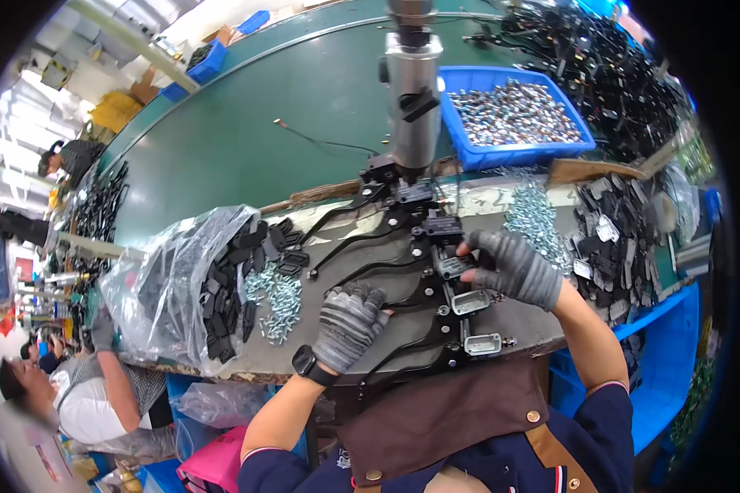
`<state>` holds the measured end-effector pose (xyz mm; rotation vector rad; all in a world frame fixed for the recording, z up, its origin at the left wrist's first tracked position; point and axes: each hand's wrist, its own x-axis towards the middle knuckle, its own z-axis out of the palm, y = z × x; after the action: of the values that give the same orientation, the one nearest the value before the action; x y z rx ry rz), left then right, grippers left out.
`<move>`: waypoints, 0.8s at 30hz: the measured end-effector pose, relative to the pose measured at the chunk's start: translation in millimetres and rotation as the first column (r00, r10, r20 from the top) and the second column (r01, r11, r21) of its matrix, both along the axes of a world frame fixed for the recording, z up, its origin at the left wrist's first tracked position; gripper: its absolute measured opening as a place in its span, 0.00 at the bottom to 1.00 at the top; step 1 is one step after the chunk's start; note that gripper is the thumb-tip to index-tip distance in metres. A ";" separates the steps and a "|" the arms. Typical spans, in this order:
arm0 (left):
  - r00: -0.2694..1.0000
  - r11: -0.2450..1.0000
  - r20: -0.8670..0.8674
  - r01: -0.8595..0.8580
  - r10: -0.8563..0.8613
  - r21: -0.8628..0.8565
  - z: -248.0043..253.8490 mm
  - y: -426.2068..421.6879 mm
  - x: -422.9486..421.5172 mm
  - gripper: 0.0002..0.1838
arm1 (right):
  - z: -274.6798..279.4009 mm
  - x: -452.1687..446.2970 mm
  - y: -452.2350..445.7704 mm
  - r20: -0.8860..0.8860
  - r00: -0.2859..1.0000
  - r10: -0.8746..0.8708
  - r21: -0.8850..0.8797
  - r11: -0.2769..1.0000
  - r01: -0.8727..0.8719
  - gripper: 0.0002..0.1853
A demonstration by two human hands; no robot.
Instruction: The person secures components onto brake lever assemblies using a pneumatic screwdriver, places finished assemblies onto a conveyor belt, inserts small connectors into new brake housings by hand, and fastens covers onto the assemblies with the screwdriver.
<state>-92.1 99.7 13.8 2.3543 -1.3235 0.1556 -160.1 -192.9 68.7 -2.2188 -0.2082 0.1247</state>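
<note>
A row of black brake lever assemblies (423,293) lies across the bench in front of me. My left hand (347,329), in a grey striped glove with bare fingertips, is curled around the free end of one lever. My right hand (520,269), gloved alike, has thumb and fingertips at a dark reservoir cover (452,267) on one assembly. Nearer me, two reservoirs show open grey insides, one of them this reservoir (483,344). The farther assemblies have black covers, such as this cover (442,226). A metal cylindrical driver (413,107) hangs over the far end of the row.
Silver screws (275,302) and black parts (222,300) spill beside a clear plastic bag (168,283) on the left. More screws (536,218) and black pieces (617,238) lie right. Behind stands a blue bin (514,152) of small metal parts. Another person (99,394) sits left.
</note>
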 end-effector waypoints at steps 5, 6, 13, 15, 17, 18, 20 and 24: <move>0.995 0.998 -0.093 -0.048 0.043 -0.046 2.6 13.8 21.4 0.12 | -8.0 -1.9 8.7 0.111 0.994 -0.014 -0.163 0.986 0.032 0.16; 0.990 0.993 -0.110 -0.093 0.085 -0.070 2.5 22.2 32.2 0.12 | -14.8 -5.6 7.1 0.224 0.974 -0.003 -0.178 0.983 0.044 0.16; 0.862 0.959 0.461 -0.273 0.209 0.078 -22.6 74.3 100.2 0.14 | -12.4 -22.5 -3.9 0.291 0.953 -0.089 -0.079 0.990 0.116 0.15; 0.875 0.880 0.304 -0.440 0.377 0.176 -20.0 80.8 94.6 0.13 | -17.9 -39.8 -32.7 0.338 0.920 -0.196 -0.141 0.956 0.256 0.15; 0.904 0.916 0.205 -0.395 0.374 0.074 -10.3 63.4 84.3 0.12 | -34.4 -59.9 -79.2 0.406 0.834 -0.375 -0.295 0.809 0.508 0.14; 0.923 0.930 0.111 -0.367 0.367 -0.027 -3.4 51.2 73.3 0.12 | -35.2 -65.9 -96.2 0.428 0.776 -0.464 -0.396 0.675 0.622 0.13; 0.962 0.945 -0.008 -0.270 0.273 -0.187 14.9 19.4 44.2 0.10 | -15.0 -83.4 -111.6 0.395 0.745 -0.538 -0.724 0.318 0.613 0.15; 0.976 0.925 -0.130 0.118 -0.175 -0.361 33.8 -46.0 -19.3 0.07 | -15.6 -110.1 -133.3 0.156 0.820 -0.551 -0.823 0.386 0.416 0.19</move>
<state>-111.3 53.7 47.6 1.9195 -1.2700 0.1406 -270.1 -326.2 53.1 -3.1143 0.7899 0.0544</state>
